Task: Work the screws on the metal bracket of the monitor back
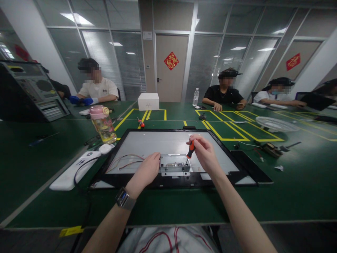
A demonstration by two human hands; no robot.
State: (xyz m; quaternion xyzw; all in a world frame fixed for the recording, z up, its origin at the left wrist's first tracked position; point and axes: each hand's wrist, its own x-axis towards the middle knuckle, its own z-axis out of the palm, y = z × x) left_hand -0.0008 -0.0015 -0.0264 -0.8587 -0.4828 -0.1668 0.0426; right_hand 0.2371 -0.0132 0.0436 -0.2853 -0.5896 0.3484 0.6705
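the right hand (202,150) grips the screwdriver (191,150), tip down at the right end of the bracket (172,169). left of the grip, the left hand (146,169) is at the bracket's other end. beneath both lies the panel (155,141) on the table (168,205), with wires (128,155) across its left part. farther left, beside the panel, lies the power strip (75,172); beyond it stands the drink bottle (102,124), and farthest left the computer case (34,91). beyond the grip, left, is the box (149,102); almost straight beyond, the water bottle (195,97). right of the grip, at the panel's edge, lies a slab (251,167), with a disc (276,124) farther off.
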